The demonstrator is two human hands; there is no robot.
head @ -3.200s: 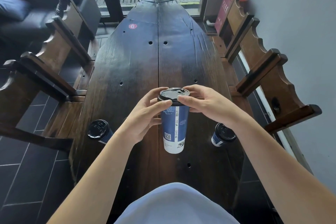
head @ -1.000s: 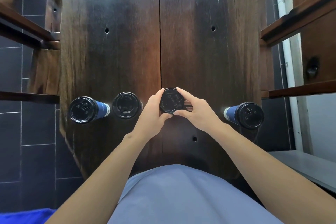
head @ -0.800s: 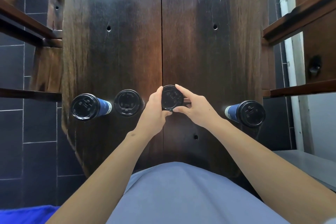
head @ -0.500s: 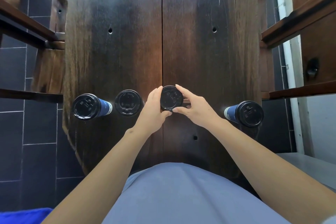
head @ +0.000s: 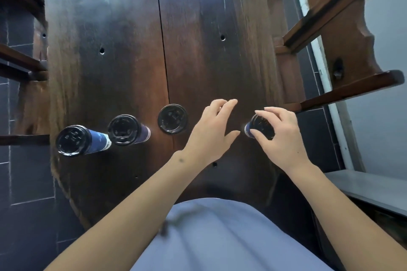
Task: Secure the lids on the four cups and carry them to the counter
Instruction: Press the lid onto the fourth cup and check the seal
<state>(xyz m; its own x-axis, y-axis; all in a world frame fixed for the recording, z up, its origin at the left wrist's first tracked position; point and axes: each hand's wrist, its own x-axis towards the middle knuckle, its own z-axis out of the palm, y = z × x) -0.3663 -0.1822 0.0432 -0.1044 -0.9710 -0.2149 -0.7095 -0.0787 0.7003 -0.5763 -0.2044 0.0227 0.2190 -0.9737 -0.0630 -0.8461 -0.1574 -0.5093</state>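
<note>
Both hands have left the middle cup [head: 172, 121] for the rightmost cup [head: 259, 126], right hand [head: 279, 136] gripping its lid, left hand [head: 212, 133] open beside it; all four look lidded on the table [head: 123, 28], so once this one's pressed, only carrying remains.

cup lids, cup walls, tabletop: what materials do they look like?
Lids, e.g. middle lid: likely black moulded plastic, semi-gloss; raised lettering and a rim that catches light.
Cup walls, e.g. far-left cup: probably coated paper; blue print, white base band, matte.
Table: dark wood planks, visible grain, centre seam, knot holes; sheen suggests varnish or oil.
</note>
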